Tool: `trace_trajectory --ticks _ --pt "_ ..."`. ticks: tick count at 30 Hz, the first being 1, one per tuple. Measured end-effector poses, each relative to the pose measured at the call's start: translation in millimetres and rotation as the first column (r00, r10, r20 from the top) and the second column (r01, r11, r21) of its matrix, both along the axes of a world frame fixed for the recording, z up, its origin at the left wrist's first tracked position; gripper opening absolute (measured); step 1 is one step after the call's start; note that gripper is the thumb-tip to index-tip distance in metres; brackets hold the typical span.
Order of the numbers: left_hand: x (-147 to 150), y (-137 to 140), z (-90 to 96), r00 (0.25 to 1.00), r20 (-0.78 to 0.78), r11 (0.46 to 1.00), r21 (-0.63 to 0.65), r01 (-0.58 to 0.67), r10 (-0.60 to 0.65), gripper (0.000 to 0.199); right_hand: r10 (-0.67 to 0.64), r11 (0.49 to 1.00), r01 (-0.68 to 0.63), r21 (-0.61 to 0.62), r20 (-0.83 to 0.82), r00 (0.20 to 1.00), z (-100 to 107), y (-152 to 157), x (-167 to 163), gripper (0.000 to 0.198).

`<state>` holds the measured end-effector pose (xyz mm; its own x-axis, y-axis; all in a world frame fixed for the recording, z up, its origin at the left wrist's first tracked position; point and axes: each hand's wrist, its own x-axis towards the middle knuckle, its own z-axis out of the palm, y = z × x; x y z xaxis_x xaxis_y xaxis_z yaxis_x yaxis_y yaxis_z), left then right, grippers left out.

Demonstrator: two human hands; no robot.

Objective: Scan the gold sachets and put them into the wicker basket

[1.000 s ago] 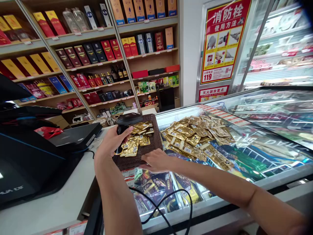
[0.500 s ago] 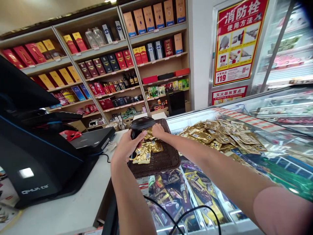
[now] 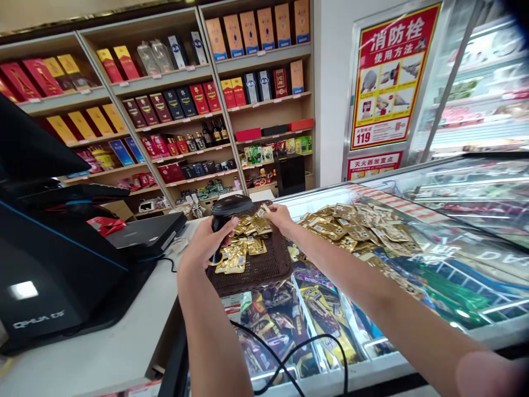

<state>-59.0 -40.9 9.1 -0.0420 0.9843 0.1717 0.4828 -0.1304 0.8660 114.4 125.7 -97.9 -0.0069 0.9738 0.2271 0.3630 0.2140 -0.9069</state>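
My left hand [image 3: 206, 241] is wrapped round the handle of a black barcode scanner [image 3: 231, 204], whose head hangs over the basket's far left side. My right hand [image 3: 279, 215] pinches one small gold packet [image 3: 261, 220] at its edge, lifted a little above the far end of the basket. Several more gold packets [image 3: 232, 258] lie loosely in the dark brown woven basket [image 3: 270, 268]. Right of the basket, a large heap of similar gold packets [image 3: 363, 225] spreads over the glass freezer top [image 3: 326, 197].
A black point-of-sale terminal [image 3: 53, 264] stands on the white counter [image 3: 136, 325] at left. A black cable [image 3: 285, 361] loops across the freezer glass in front. Shelves [image 3: 165, 121] of boxed goods line the back wall, beside a red poster [image 3: 392, 77].
My right hand has come up from among the packets in the basket and drawn slightly right, now with a gold packet in its fingers. My left hand keeps hold of the scanner.
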Motion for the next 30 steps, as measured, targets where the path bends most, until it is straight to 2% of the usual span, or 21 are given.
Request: trace_trajectory --ticks 7,10,12,14,16,18,23,30 --pt "7.4 5.2 0.9 0.995 -0.089 0.999 -0.008 0.048 -0.049 0.047 -0.067 0.990 0.106 0.089 -0.363 0.930 -2.0 -33.3 92.4 0.050" --pt "17.2 6.5 1.7 0.980 -0.172 0.995 -0.041 0.090 -0.096 0.046 -0.139 0.968 0.201 0.147 -0.353 0.925 7.6 -33.1 116.1 0.046" --pt "24.0 6.3 2.6 0.970 -0.191 0.989 -0.062 0.138 -0.147 0.045 -0.221 0.943 0.273 0.190 -0.256 0.941 16.0 -30.5 128.7 0.039" --pt "30.5 5.5 3.5 0.961 -0.196 0.980 -0.077 0.182 -0.194 0.043 -0.289 0.920 0.311 0.239 -0.123 0.949 22.9 -28.3 140.0 0.040" --pt "36.7 4.4 4.7 0.951 -0.212 0.973 -0.104 0.205 -0.223 0.042 -0.291 0.918 0.293 0.267 -0.048 0.955 26.9 -27.9 149.4 0.043" --pt "42.9 3.6 6.1 0.936 -0.232 0.962 -0.133 0.240 -0.265 0.041 -0.230 0.936 0.238 0.260 -0.060 0.971 28.3 -29.6 155.8 0.043" --pt "55.6 3.9 7.9 0.898 -0.227 0.925 -0.150 0.350 -0.377 0.039 -0.051 0.988 0.070 0.138 -0.136 0.989 28.3 -37.1 159.9 0.044" --pt "60.2 3.5 9.1 0.910 -0.243 0.939 -0.158 0.306 -0.337 0.040 -0.006 0.995 0.013 0.102 -0.075 0.997 31.7 -41.7 157.7 0.045"
